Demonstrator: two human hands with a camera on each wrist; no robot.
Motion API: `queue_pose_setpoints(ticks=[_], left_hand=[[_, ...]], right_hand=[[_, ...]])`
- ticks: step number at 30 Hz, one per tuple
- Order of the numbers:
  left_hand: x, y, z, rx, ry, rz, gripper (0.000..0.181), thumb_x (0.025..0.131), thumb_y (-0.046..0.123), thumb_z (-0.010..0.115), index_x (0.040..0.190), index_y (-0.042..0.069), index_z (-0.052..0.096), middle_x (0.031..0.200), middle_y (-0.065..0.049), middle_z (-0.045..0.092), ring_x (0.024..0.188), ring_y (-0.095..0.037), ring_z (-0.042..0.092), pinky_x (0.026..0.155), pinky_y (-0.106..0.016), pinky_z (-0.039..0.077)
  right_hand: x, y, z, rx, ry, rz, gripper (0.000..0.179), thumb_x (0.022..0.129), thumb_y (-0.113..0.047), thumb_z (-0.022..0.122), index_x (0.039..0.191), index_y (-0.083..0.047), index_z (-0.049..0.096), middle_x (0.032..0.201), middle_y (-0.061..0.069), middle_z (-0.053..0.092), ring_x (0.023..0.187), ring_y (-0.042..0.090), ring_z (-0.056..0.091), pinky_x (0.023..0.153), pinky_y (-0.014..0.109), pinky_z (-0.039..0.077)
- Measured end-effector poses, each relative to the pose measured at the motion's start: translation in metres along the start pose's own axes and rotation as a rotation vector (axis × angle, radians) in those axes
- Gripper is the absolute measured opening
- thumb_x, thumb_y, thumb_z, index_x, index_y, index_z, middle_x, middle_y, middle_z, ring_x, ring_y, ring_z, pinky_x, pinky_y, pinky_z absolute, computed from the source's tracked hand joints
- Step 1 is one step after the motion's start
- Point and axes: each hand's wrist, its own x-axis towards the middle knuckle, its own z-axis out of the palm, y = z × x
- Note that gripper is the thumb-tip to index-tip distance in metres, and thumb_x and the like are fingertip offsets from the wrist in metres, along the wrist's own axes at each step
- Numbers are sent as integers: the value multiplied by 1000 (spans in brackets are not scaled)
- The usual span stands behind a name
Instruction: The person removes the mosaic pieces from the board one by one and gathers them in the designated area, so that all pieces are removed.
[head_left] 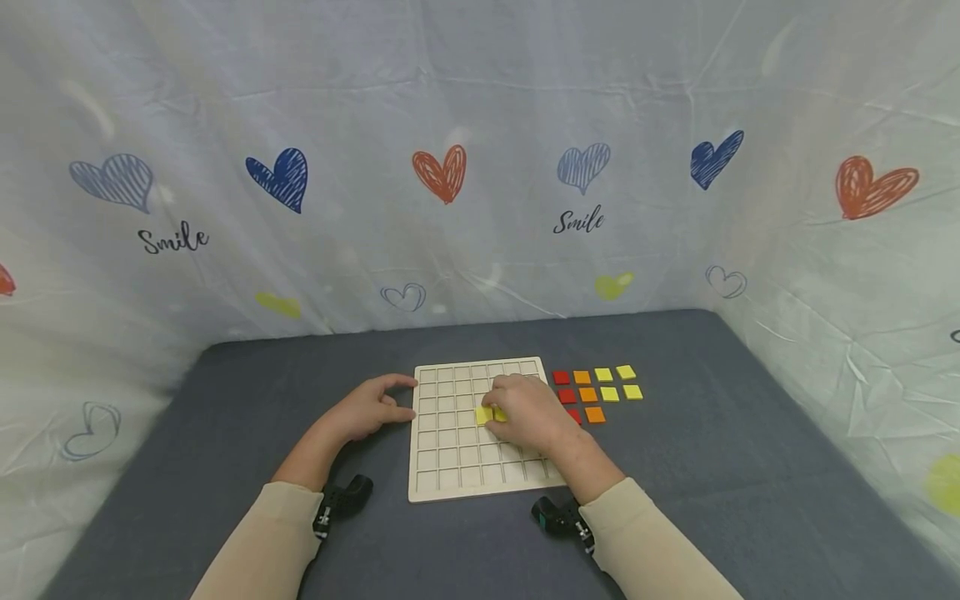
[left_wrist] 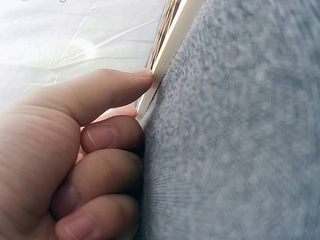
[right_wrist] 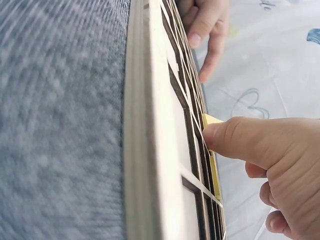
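A pale wooden grid board (head_left: 447, 457) lies on the dark cloth. My left hand (head_left: 367, 408) rests at its left edge; the thumb and index finger, spread apart, touch the rim, and the left wrist view shows the other fingers curled in beside it. Over the middle of the grid, my right hand (head_left: 528, 414) pinches a yellow square tile (right_wrist: 212, 119), which tilts up from the grid at the thumb tip. Another yellow tile (right_wrist: 215, 177) sits low in the grid right beside it. The right hand's palm covers part of the board's right side.
To the right of the board lie loose square tiles in columns: red tiles (head_left: 561, 377), orange tiles (head_left: 588, 394) and several yellow tiles (head_left: 609, 393). The right hand partly overlaps the lowest red one. A white curtain (head_left: 495, 275) with printed hearts hangs behind the table.
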Motion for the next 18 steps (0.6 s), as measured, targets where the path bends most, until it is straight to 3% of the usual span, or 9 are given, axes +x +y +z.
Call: queue_pose_setpoints(ticks=[9,18], left_hand=[[-1,1,0,-4,-2,-1,63,91,13,78,148,9,52,55,0,49,40,-9,25,41,-28,28],[-2,3,1,2,3,-4,63,91,13,78,148,9,52,55,0,47,40,-9,25,42,-28,28]], right_hand=[[0,2,-1,-33,15,-35,24,86,-31,83,106,-17,81,92,-7,64,79,12,56,78,36,50],[-5,11,-19,72,54,-7,25,87,-27,82,109,-16,80,93,-6,64,74,8,55,67,28,46]])
